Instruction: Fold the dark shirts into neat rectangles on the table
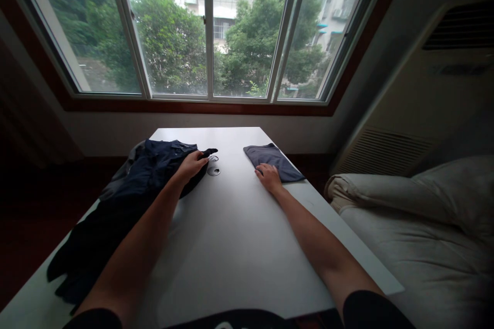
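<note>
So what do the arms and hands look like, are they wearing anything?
Both forearms are bare. Short black sleeves show at the picture's bottom edge, a left sleeve and a right sleeve. The left hand and right hand have no gloves, and no watch or ring shows.

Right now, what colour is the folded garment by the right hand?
Plain greyish blue; the folded garment shows best in the head view.

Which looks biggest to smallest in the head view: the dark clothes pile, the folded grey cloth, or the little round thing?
1. dark clothes pile, clearly biggest, though part of it is nearer the camera
2. folded grey cloth
3. little round thing
</note>
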Available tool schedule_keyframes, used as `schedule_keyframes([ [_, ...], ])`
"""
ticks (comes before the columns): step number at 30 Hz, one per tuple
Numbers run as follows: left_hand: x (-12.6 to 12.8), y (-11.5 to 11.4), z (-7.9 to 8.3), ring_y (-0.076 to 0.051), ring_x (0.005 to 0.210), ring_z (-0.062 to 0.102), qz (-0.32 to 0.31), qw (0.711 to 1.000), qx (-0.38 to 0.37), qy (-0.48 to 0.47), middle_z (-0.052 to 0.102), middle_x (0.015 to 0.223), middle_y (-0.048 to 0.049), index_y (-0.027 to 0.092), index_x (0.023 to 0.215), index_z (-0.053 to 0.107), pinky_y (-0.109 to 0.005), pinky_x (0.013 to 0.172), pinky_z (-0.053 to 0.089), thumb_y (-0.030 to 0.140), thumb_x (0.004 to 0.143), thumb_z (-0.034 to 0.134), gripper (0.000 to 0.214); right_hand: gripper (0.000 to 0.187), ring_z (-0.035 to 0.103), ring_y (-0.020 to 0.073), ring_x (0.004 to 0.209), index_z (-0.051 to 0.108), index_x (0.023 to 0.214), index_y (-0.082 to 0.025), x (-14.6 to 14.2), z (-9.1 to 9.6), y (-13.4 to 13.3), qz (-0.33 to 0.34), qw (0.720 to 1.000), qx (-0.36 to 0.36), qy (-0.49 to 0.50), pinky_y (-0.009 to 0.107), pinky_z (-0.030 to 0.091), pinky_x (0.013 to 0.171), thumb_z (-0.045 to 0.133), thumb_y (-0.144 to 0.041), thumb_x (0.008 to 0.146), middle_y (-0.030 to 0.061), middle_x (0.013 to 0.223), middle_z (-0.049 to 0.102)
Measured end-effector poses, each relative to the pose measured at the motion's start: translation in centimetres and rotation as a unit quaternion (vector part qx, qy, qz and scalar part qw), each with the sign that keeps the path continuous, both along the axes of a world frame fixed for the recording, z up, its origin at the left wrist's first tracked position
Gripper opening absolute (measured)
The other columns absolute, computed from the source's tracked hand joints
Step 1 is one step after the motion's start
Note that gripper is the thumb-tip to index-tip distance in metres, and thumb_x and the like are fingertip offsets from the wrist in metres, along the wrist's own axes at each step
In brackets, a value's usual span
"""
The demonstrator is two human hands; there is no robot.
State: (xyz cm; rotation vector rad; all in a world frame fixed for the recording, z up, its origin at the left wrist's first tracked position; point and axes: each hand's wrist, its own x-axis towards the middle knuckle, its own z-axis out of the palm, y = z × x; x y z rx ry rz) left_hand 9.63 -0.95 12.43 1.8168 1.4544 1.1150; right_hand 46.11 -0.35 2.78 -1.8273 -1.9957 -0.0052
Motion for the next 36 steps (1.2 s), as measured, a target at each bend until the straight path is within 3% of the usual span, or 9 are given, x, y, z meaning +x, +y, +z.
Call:
schedule_keyframes([
  [3, 4.9, -4.1, 0.4, -0.018, 0.079, 0.066, -0.114, 0.992, -0.038, -0.039, 0.073, 0.092, -0.0052, 0.014, 0.113, 0.072, -0.027, 0.069, 0.051, 0.040, 0.091, 0.060, 0.036, 0.044, 0.065, 0.0241, 0.118, 0.074, 0.118, -0.022, -2.2, 0.3, -0.1, 0.035, 0.997, -0.021, 0.070, 0.034, 0.044, 0.106, 0.037, -0.043, 0.109, 0.0095, 0.122, 0.074],
  [7, 8.8, -8.7, 0.3, -0.021, 0.092, 0.071, -0.414, 0.902, -0.097, 0.077, 0.077, 0.108, -0.0047, 0.026, 0.123, 0.075, -0.030, 0.078, 0.054, 0.047, 0.098, 0.057, 0.037, 0.054, 0.072, 0.0235, 0.098, 0.076, 0.109, -0.020, -3.4, 0.1, 0.2, 0.034, 0.978, -0.077, 0.193, 0.030, 0.053, 0.087, 0.032, -0.051, 0.109, 0.0072, 0.100, 0.078],
  [9, 9.1, -8.9, -0.1, -0.025, 0.100, 0.071, -0.350, 0.920, -0.036, 0.173, 0.077, 0.112, -0.0053, 0.028, 0.117, 0.077, -0.034, 0.086, 0.054, 0.047, 0.099, 0.056, 0.033, 0.046, 0.072, 0.0237, 0.095, 0.074, 0.118, -0.018, -3.2, -0.2, 0.4, 0.032, 0.965, -0.095, 0.240, 0.031, 0.056, 0.084, 0.041, -0.049, 0.106, 0.0071, 0.102, 0.079],
  [13, 7.5, -5.8, -2.5, -0.034, 0.120, 0.066, -0.070, 0.951, 0.036, 0.298, 0.070, 0.131, -0.0118, 0.025, 0.126, 0.071, -0.042, 0.099, 0.051, 0.048, 0.098, 0.058, 0.039, 0.041, 0.073, 0.0240, 0.099, 0.066, 0.134, -0.017, -3.0, -0.7, 0.2, 0.049, 0.964, -0.120, 0.234, 0.035, 0.057, 0.089, 0.056, -0.035, 0.098, 0.0081, 0.113, 0.077],
  [18, 6.3, -2.8, -7.2, -0.040, 0.127, 0.061, -0.081, 0.924, 0.010, 0.374, 0.066, 0.137, -0.0174, 0.024, 0.155, 0.051, -0.045, 0.101, 0.051, 0.064, 0.089, 0.065, 0.079, 0.042, 0.065, 0.0270, 0.119, 0.064, 0.137, -0.023, -4.3, -0.2, -1.1, 0.043, 0.992, -0.059, 0.101, 0.038, 0.050, 0.105, 0.062, -0.031, 0.096, 0.0101, 0.132, 0.069],
  [21, 6.3, -2.6, -8.5, -0.036, 0.121, 0.066, -0.136, 0.913, 0.034, 0.384, 0.070, 0.132, -0.0137, 0.028, 0.156, 0.050, -0.042, 0.098, 0.052, 0.052, 0.092, 0.065, 0.069, 0.040, 0.059, 0.0297, 0.127, 0.065, 0.136, -0.021, -5.0, 0.7, -2.2, 0.025, 1.000, -0.007, 0.017, 0.038, 0.046, 0.107, 0.061, -0.035, 0.099, 0.0146, 0.136, 0.064],
  [28, 6.2, -2.6, -7.9, -0.029, 0.104, 0.072, -0.129, 0.922, 0.004, 0.365, 0.077, 0.110, -0.0061, 0.030, 0.128, 0.065, -0.035, 0.086, 0.052, 0.031, 0.092, 0.063, 0.036, 0.045, 0.067, 0.0254, 0.108, 0.063, 0.132, -0.024, -7.0, 2.3, -4.0, 0.125, 0.989, -0.075, -0.010, 0.030, 0.047, 0.090, 0.062, -0.053, 0.098, 0.0090, 0.119, 0.072],
  [32, 6.3, -2.6, -7.9, -0.027, 0.107, 0.069, -0.104, 0.931, 0.037, 0.348, 0.075, 0.116, -0.0060, 0.028, 0.119, 0.065, -0.034, 0.087, 0.049, 0.022, 0.092, 0.061, 0.028, 0.034, 0.068, 0.0276, 0.102, 0.064, 0.119, -0.022, -8.1, 2.0, -3.8, 0.088, 0.990, -0.109, -0.032, 0.030, 0.046, 0.084, 0.068, -0.036, 0.088, 0.0096, 0.109, 0.075],
  [36, 5.9, -2.0, -7.9, -0.025, 0.106, 0.066, -0.044, 0.943, 0.053, 0.325, 0.072, 0.113, -0.0082, 0.024, 0.109, 0.065, -0.033, 0.090, 0.046, 0.019, 0.097, 0.054, 0.018, 0.022, 0.067, 0.0238, 0.094, 0.064, 0.104, -0.022, -6.8, 1.8, -2.7, 0.032, 0.992, -0.070, 0.100, 0.029, 0.046, 0.082, 0.054, -0.020, 0.084, 0.0058, 0.100, 0.075],
])
